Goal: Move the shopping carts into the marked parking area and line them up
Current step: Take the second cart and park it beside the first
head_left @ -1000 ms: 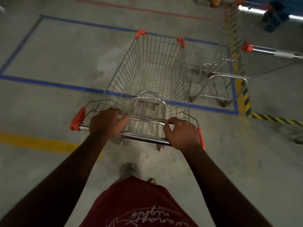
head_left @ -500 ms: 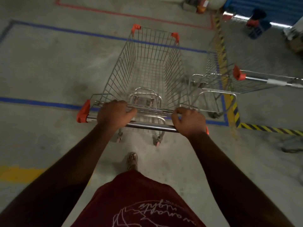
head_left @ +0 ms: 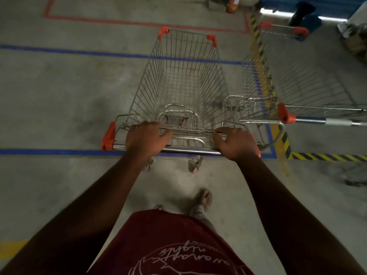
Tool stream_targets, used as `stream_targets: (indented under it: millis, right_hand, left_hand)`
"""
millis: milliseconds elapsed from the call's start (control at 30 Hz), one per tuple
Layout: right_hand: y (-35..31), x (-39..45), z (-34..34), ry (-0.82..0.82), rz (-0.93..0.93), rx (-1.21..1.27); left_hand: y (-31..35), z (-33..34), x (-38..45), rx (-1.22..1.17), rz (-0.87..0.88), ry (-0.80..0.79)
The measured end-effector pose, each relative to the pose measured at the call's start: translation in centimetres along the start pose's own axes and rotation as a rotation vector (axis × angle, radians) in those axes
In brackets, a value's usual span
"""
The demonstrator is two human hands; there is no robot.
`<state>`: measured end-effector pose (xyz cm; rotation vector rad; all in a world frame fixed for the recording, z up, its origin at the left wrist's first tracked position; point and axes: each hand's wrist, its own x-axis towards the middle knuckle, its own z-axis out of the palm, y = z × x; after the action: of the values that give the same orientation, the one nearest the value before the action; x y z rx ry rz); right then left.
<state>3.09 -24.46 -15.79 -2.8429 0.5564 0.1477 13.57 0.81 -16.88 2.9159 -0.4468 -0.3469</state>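
Observation:
A wire shopping cart [head_left: 184,80] with orange corner caps stands in front of me, its basket inside the blue-taped parking area [head_left: 59,151] and its rear wheels just outside the near blue line. My left hand [head_left: 146,138] and my right hand [head_left: 235,142] both grip its chrome handle bar [head_left: 190,150]. A second wire cart [head_left: 301,84] stands close on the right, over the area's right blue edge, its handle [head_left: 325,121] pointing right.
Black-and-yellow hazard tape [head_left: 325,156] borders the right side. A red-taped outline [head_left: 139,21] lies beyond the far blue line. Boxes and blue objects [head_left: 309,14] crowd the far right. Bare concrete inside the blue area spreads to the cart's left. My foot [head_left: 202,199] is behind the cart.
The cart has rolled forward over the near blue line into the marked area, drawing alongside the second cart. Both hands kept their grip on the handle.

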Motion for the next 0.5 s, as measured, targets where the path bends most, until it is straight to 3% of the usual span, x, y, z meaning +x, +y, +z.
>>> stream_targets:
  millis: [500]
  right_hand:
    - [7.5, 16.6, -3.8, -0.100, -0.113, -0.003]
  left_hand:
    - [9.4, -1.5, 13.7, -0.057, -0.143, -0.052]
